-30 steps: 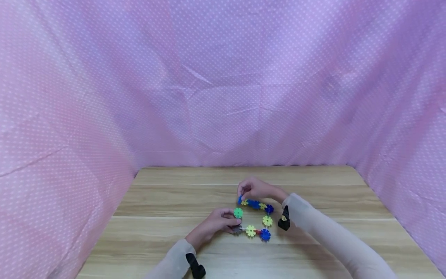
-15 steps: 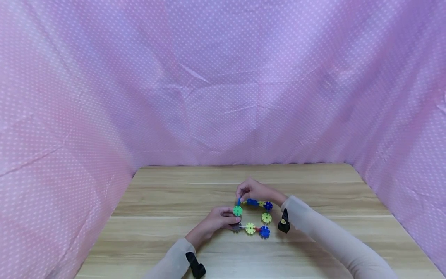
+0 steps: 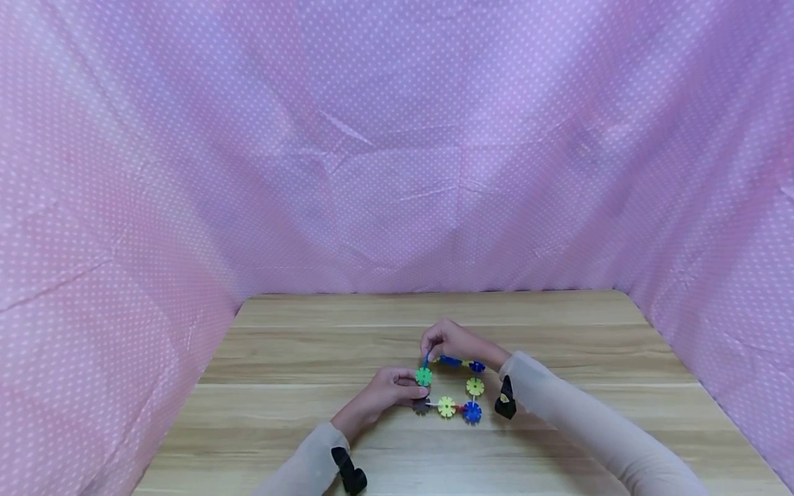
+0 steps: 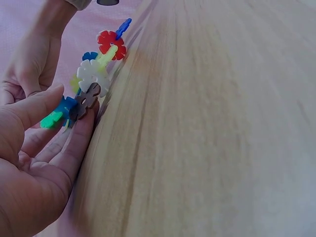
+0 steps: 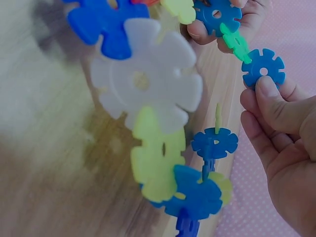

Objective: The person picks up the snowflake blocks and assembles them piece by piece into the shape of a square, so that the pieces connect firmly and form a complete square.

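Note:
A chain of slotted plastic snowflake discs forms a rough square loop in the head view, with a green disc [image 3: 424, 377] on its left side. My left hand [image 3: 387, 393] pinches a blue disc [image 4: 64, 107] between thumb and fingers, beside the brown disc [image 4: 85, 101]. At the far left corner my right hand [image 3: 453, 339] pinches another blue disc [image 5: 264, 69] between thumb and fingertips. The green disc bridges these two blue discs in the right wrist view. A white disc [image 5: 113, 79] and a yellow disc [image 5: 159, 155] belong to the same chain.
The loop lies over a wooden table [image 3: 298, 344]. Pink dotted cloth [image 3: 397, 172] hangs behind the table and along both sides. Dark bands with small devices [image 3: 505, 399] sit at both wrists.
The right hand's blue disc has come down against the green disc. The far side of the loop has tipped, and its dark blue corner disc looks flatter. The left hand keeps its hold.

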A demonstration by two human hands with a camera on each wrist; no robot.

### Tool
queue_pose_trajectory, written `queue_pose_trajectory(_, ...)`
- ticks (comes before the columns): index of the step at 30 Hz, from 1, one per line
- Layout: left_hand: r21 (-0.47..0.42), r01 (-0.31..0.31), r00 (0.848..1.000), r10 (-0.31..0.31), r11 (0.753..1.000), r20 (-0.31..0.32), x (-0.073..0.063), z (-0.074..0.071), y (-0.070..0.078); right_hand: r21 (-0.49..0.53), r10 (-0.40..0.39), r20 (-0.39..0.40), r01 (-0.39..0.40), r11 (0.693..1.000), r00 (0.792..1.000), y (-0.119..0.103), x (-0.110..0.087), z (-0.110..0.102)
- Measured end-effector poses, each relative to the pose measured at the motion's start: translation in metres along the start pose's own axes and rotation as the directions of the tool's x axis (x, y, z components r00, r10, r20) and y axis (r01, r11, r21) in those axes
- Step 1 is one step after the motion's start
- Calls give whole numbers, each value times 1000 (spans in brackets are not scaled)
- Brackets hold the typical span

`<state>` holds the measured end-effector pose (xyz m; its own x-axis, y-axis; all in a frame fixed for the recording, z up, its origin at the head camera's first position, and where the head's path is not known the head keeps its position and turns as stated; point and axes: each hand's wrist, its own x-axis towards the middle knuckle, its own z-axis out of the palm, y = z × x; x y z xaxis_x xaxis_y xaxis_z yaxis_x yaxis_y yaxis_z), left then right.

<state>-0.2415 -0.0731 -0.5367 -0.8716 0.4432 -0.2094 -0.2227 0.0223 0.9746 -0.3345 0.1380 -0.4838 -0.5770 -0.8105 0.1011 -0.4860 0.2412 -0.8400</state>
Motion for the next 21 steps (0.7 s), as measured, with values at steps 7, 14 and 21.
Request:
queue_pose_trajectory(7,13,-1,1000,1,1000,-7,-2,0,4,-20,36,-21,-37,999,999,-5,1,3)
queue_pose_trajectory(14,27,-3,1000,3,1000,-12,0,0,5,-51,14,-35,-16,999,999,-7,2,4)
queue_pose_trajectory(21,28,6,1000,-6,1000,-11,0,0,6,-52,34,-24,-35,998,999,-6,4,4)
